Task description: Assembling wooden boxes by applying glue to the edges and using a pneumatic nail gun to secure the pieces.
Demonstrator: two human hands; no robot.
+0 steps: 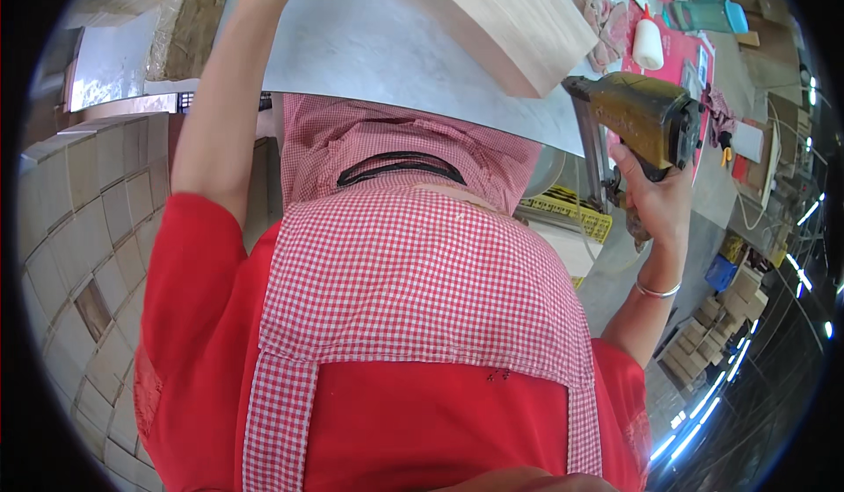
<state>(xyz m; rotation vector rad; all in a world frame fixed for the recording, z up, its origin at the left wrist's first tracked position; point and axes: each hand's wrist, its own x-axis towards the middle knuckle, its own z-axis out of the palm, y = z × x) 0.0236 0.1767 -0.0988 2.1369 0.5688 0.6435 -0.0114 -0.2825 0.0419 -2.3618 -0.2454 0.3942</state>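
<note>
- My right grip (658, 197) is wrapped around the handle of a yellow-brown and black metal nail gun (640, 118).
- My left grip lies past the upper edge, so I cannot tell its state.
- The long, pale wooden piece (505, 21) rests on the grey-white table (352, 61), its near corner just beside the nail gun's nose; contact is unclear.
- I judge this as lining up to nail; the next move calls for a square nose and steady wood.
</note>
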